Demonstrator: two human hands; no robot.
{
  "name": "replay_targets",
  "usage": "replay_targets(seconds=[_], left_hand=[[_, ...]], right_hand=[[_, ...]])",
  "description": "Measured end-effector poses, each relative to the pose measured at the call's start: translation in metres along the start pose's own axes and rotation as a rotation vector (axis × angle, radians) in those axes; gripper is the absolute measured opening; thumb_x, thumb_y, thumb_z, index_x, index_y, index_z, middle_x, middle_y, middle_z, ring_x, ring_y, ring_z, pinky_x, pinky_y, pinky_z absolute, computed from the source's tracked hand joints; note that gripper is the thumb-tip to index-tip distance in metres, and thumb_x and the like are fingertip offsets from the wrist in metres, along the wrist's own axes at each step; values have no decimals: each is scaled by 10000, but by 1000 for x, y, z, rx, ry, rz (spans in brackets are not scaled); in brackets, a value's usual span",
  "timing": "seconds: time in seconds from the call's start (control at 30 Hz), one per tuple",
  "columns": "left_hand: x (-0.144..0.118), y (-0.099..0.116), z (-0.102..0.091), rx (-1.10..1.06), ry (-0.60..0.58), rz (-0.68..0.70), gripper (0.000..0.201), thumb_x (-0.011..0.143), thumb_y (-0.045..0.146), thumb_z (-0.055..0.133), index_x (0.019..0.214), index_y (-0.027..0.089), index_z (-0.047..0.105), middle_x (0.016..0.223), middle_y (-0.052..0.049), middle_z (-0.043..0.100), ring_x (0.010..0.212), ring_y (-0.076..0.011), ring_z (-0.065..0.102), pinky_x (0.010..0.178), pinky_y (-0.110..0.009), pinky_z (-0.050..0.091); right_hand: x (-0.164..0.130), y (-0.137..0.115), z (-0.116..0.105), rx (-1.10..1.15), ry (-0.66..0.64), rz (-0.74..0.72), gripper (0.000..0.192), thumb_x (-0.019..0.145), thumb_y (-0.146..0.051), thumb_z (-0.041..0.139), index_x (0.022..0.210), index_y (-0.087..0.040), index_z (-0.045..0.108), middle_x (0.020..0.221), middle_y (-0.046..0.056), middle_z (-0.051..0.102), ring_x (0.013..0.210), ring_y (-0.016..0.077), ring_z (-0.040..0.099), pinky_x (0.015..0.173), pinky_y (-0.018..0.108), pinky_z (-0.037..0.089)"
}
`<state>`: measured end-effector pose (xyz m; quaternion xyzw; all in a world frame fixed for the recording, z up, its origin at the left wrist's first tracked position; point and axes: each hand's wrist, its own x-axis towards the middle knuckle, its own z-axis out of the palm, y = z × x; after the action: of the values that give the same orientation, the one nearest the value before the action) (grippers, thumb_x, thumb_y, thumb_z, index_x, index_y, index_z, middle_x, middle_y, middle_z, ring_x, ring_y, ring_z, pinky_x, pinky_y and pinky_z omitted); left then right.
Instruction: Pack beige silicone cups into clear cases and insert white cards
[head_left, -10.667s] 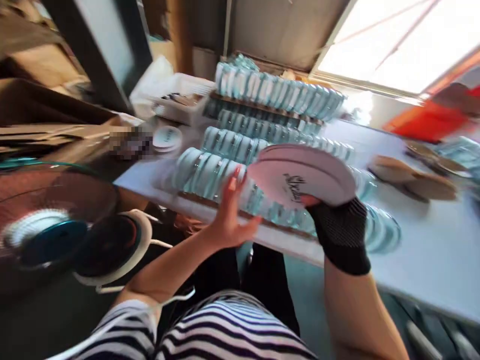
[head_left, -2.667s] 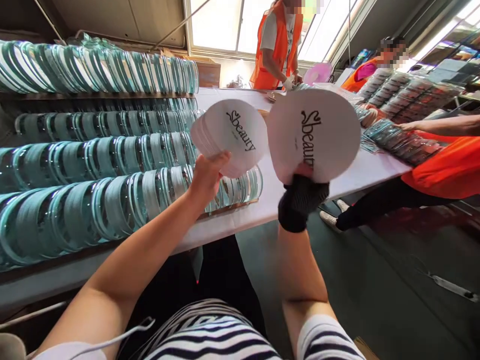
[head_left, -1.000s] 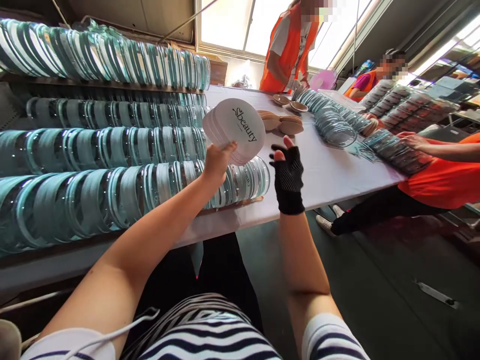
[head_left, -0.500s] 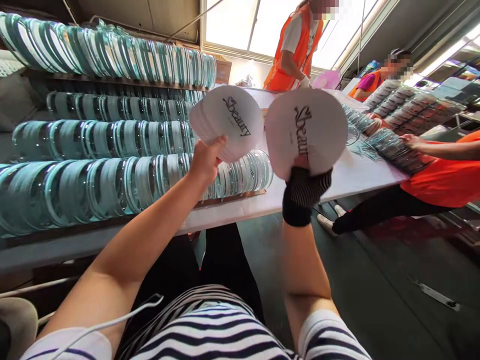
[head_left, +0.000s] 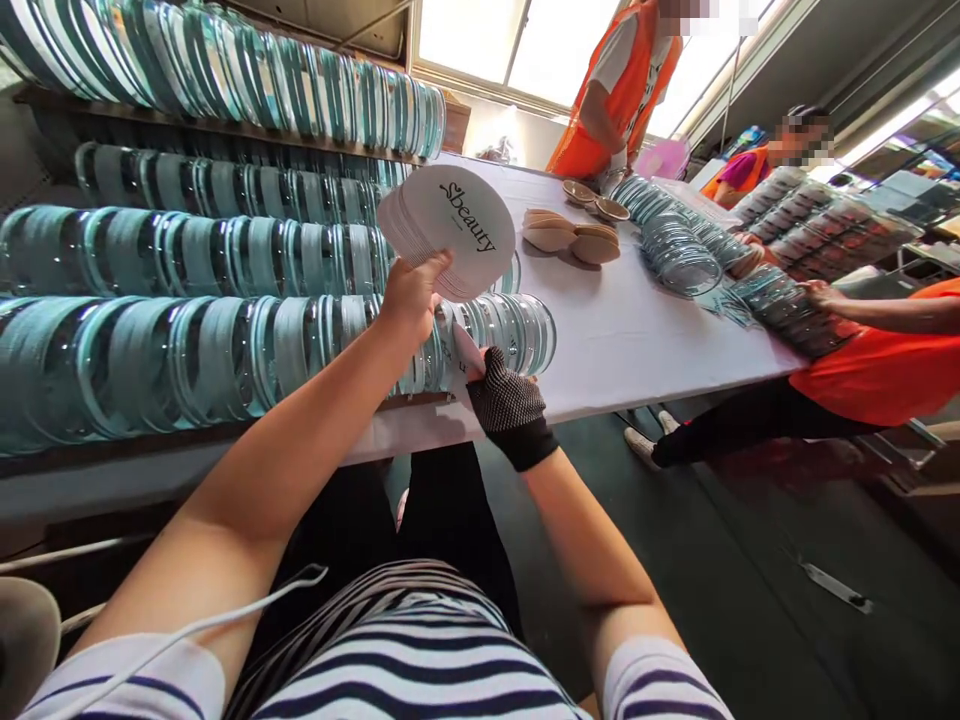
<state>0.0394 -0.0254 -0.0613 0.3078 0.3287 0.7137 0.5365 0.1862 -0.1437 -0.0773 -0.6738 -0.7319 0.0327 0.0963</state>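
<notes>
My bare left hand (head_left: 411, 300) grips a fanned stack of rounded white printed cards (head_left: 457, 225) with "beauty" lettering on the top one. Below it, my right hand (head_left: 510, 395), in a black dotted glove, is closed on a single white card (head_left: 466, 350). That card is seen nearly edge-on and dips in among the round glass pieces (head_left: 525, 335) of the nearest row. The glass stands on edge, packed side by side. How deep the card sits between the pieces is hidden by the glass and my fingers.
Longer glass rows (head_left: 202, 245) fill the left, with another on a raised wooden rack (head_left: 225, 130). Brown-edged card stacks (head_left: 574, 238) lie on the white table (head_left: 607, 335). More glass (head_left: 679, 250) is farther right. Co-workers in orange vests (head_left: 619, 80) stand behind and at right.
My right hand has moved left and down, taking its card from the open air into the nearest glass row. The left hand keeps its stack. Card stacks on the table have come into view.
</notes>
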Motion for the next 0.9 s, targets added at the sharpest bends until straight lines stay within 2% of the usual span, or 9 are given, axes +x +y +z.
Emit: replay_targets(seconds=[0.1,0.23,0.37,0.5,0.6,0.7,0.77,0.8,0.9], left_hand=[[1,0,-2,-6,25,-4,366,698,221,763,1053,267,687,1083,-28,723,1138,-259,620,987,-466,493],[2,-3,-1,-21,-8,-16,342,720,195,730,1055,250,691,1041,-37,730,1118,-263,630,943,-456,519],[1,-4,1,-7,4,5,365,725,188,717,1083,251,686,1019,-21,737,1094,-246,640,905,-416,535],[-1,-2,0,-6,-18,-16,350,719,205,735,1065,240,693,1040,-33,733,1087,-251,642,926,-425,517],[-1,-2,-1,-32,-30,-19,360,715,213,753,1069,235,692,1048,-37,727,1115,-258,629,952,-430,503],[0,-5,-3,-25,-18,-7,375,713,232,768,1079,250,690,1035,-23,728,1118,-253,626,945,-417,509],[1,-6,-4,-5,-6,14,372,716,241,769,1079,262,691,1018,-15,731,1098,-245,635,927,-403,520],[2,-7,-4,2,-3,22,370,718,243,770,1079,265,692,1013,-13,732,1094,-244,637,924,-399,521],[2,-7,-3,3,-3,39,380,715,252,778,1085,260,690,1032,-23,730,1119,-248,627,947,-403,507]], right_hand=[[5,3,10,27,153,-17,371,958,-409,347,1090,-167,596,756,83,683,654,200,617,594,258,367],[4,6,27,77,298,-36,396,971,-374,305,942,-152,632,786,115,693,691,199,619,613,261,365],[22,-2,29,45,263,-83,385,976,-348,318,978,-141,643,753,102,692,665,192,614,599,260,343],[31,2,18,127,179,-148,317,961,-332,378,989,-170,649,855,90,720,750,192,649,632,248,377],[31,4,20,183,169,-112,247,931,-300,429,961,-170,637,853,84,717,779,190,660,664,245,411],[29,-4,31,129,150,-61,270,941,-298,407,956,-152,634,825,108,709,771,198,662,674,255,415],[26,-7,37,138,79,-31,289,947,-302,386,966,-155,635,793,112,699,732,194,654,653,257,408],[25,-5,38,215,4,-13,286,942,-300,385,996,-161,628,749,97,687,678,182,641,626,253,405],[22,9,36,739,-403,9,369,888,-321,431,1215,-181,528,586,-5,601,475,147,538,511,237,386]])
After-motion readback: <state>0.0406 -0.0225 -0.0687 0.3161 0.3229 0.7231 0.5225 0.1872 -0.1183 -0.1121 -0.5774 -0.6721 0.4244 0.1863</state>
